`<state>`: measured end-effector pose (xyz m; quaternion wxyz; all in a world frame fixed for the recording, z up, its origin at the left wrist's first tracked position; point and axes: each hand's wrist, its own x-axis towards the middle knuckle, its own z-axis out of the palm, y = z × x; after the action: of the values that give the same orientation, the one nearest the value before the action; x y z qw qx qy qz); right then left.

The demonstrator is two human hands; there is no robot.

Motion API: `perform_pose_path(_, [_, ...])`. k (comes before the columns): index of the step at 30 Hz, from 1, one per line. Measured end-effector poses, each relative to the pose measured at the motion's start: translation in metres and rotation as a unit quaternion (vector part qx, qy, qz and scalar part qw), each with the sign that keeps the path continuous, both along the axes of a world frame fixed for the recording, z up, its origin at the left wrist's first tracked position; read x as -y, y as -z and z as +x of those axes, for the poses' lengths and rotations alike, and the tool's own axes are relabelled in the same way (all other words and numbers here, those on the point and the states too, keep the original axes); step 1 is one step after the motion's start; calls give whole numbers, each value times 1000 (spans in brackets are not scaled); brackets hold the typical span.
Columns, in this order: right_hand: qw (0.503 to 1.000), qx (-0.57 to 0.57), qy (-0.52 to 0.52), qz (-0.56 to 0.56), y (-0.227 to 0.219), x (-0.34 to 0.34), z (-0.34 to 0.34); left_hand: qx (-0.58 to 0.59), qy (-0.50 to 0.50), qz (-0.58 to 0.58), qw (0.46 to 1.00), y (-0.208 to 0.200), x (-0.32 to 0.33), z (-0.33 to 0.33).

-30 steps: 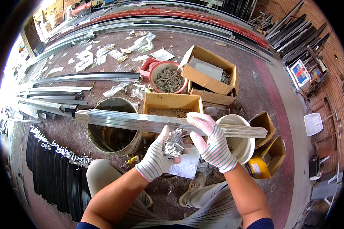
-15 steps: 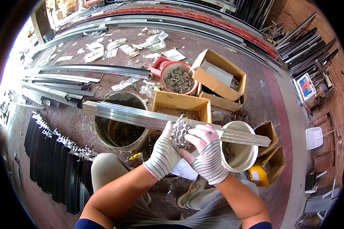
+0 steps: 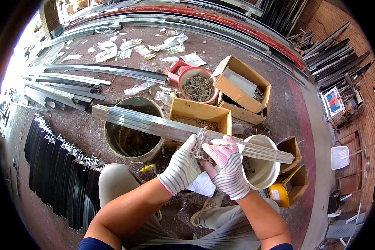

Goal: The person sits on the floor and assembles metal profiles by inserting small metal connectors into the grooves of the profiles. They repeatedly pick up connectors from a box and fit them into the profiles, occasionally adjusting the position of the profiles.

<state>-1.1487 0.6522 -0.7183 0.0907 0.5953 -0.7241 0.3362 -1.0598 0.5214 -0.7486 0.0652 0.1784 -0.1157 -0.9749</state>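
Note:
A cluster of small grey metal clips [image 3: 203,141] is bunched between my two hands, both in striped knit gloves. My left hand [image 3: 181,168] curls around its left side, thumb upward. On the other side, my right hand [image 3: 227,166] has its thumb and fingertips closed at the clips; which pieces each finger grips is partly hidden. Just beyond, a bundle of long silvery metal strips [image 3: 150,123] lies crosswise over a large dark bucket [image 3: 108,137], a wooden box [image 3: 226,123] and a white bucket [image 3: 273,171]. The strips pass behind my fingers.
Small metal pieces fill a red-rimmed tub [image 3: 197,87], beside tilted cardboard boxes [image 3: 239,96]. A yellow carton [image 3: 284,195] stands at right. Black profiles [image 3: 62,175] lie at left, white clips along their far ends. Paper scraps [image 3: 108,53] litter the floor.
My right fingers have drawn in closer over the clips, and both hands sit slightly lower. The whole view has shifted a little. The strips still rest across the containers.

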Motion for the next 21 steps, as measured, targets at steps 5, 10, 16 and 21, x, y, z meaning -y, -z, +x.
perform_pose_path(5, [995, 93, 6, -42, 0, -5, -1, -17, 22, 12, 1000, 4, 3, 2])
perform_pose_path(10, [992, 117, -17, -48, 0, -13, -9, -5, 33, 10, 999, 15, 2, -4])
perform_pose_path(16, [982, 159, 23, -99, 2, -24, -19, 37, 35, -16, 999, 6, -5, -6])
perform_pose_path(21, [948, 191, 240, -88, -8, -51, -86, 105, -3, -76, 992, 0, -2, -1])
